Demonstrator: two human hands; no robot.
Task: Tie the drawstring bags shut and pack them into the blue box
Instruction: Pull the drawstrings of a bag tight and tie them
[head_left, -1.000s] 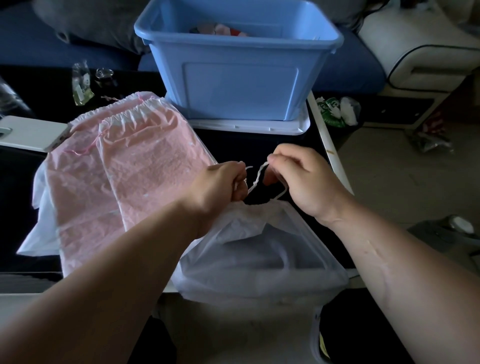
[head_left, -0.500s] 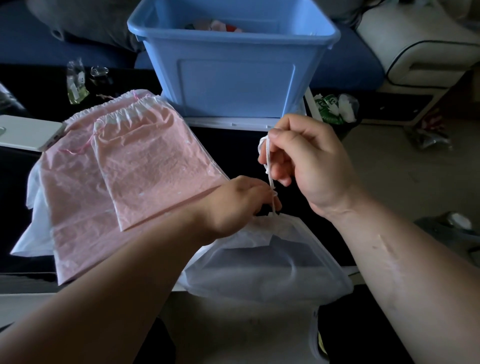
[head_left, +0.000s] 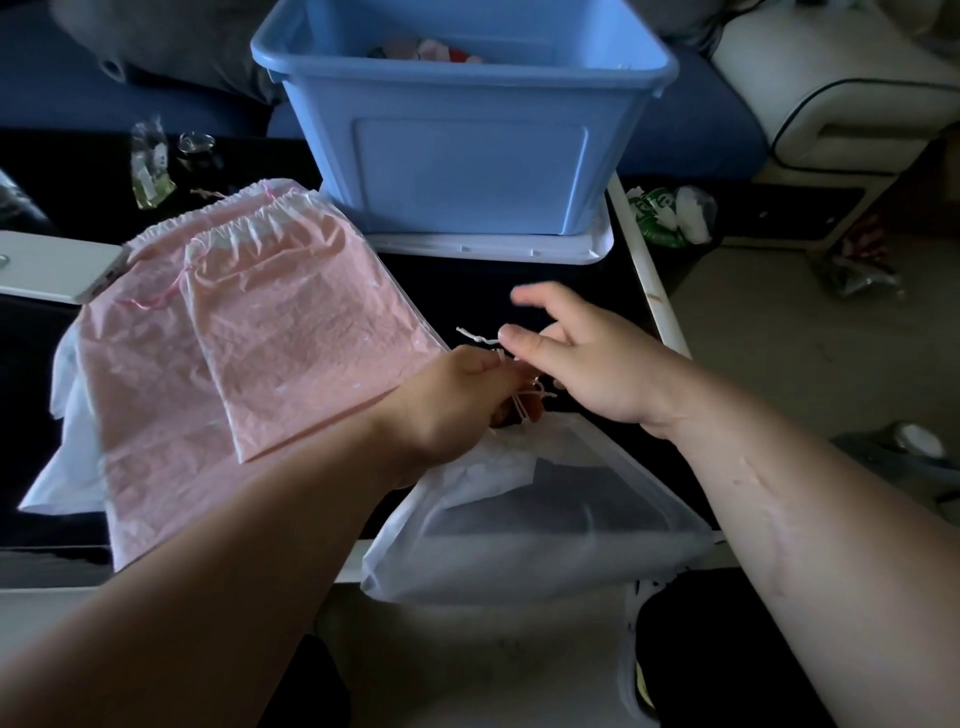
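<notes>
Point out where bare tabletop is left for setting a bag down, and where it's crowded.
Bare: the dark tabletop between the pink bags, the lid under the blue box, the left hand and the right hand. Crowded: the left, under the pink bags, and the near edge, under the white bag.

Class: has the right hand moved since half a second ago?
Yes. The right hand has dropped away from the blue box, towards the white bag.

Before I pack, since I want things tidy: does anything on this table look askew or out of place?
The translucent white drawstring bag hangs partly over the dark table at its near edge. The two pink plastic drawstring bags lie skewed, overlapping, with white plastic sticking out beneath. Nothing looks spilled or torn.
</notes>
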